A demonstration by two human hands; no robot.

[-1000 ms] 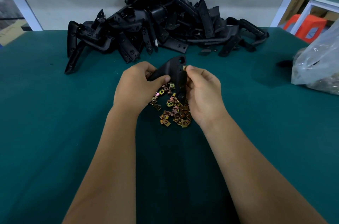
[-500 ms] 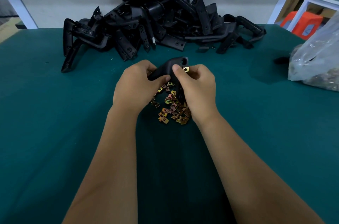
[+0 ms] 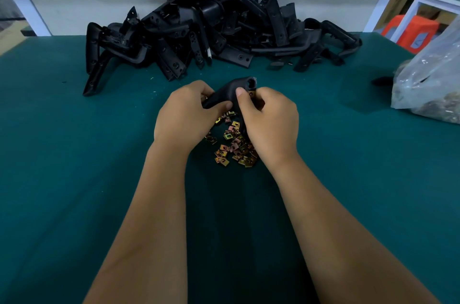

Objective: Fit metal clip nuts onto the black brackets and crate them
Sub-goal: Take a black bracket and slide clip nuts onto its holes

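- At the right edge of the green desk, a clear plastic bag slumps on the surface; its contents read as a brownish mass of small parts, too blurred to name
- Beyond the desk's far right corner stands an orange stool beneath a white frame; well apart from the work
- Along the far edge of the desk lies a heap of black brackets, tangled and overlapping, some with small holes showing
- Near the middle of the desk, a loose scatter of clip nuts, gold and coppery, lies flat on the cloth directly under both hands
- Above that scatter, one black bracket is held off the desk between the two hands; its rounded end with a hole points away from the person
- Left hand grips the bracket's lower body; fingers curled over the far side, thumb pressed along the near face
- Right hand closes round the bracket's upper end; thumb laid flat on the near face just below the hole, fingers curled behind
- Between the right thumb and curled fingers, just beside the hole, a small yellowish glint shows; whether it is a nut seated on the bracket I cannot tell
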